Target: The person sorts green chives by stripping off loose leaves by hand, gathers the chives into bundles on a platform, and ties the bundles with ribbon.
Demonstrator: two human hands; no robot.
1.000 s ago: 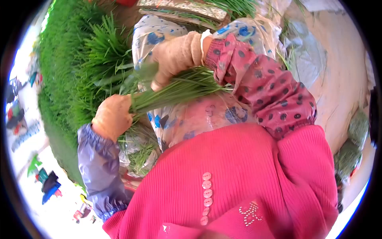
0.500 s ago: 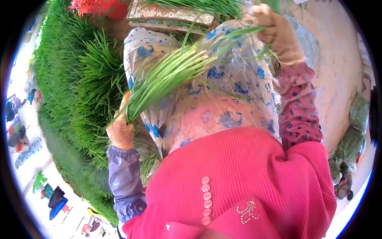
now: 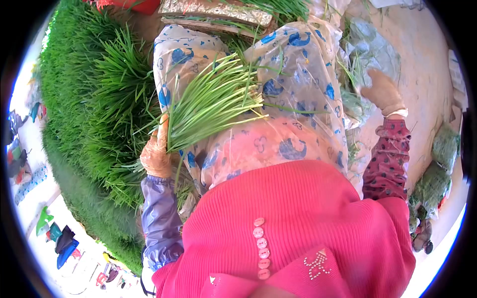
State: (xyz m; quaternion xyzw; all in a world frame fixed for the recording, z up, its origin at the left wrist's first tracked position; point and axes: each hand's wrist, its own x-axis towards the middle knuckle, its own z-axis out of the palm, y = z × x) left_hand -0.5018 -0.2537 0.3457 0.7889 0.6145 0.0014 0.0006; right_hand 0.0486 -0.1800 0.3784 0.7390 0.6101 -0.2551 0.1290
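My left hand (image 3: pixel 157 151), in a tan glove, is closed around the leafy end of a bunch of green chives (image 3: pixel 211 102). Their pale cut ends fan out to the right over my lap. Beneath them, a clear plastic apron (image 3: pixel 298 94) with blue whale prints covers my legs. My right hand (image 3: pixel 385 92), also gloved, is off to the right above the floor, near a crumpled clear plastic bag (image 3: pixel 372 47). Its thumb and fingers look apart, and nothing shows between them.
A large heap of green chives (image 3: pixel 84 109) rises along my left side. Ahead of my knees stands a box with a patterned silvery edge (image 3: pixel 213 7), with chives on it. Bagged greens (image 3: pixel 444 144) lie at the far right.
My right hand has moved right and back toward me, away from my knees, and the green strands it held are gone from it. My left hand still holds the bunch, now more fanned out.
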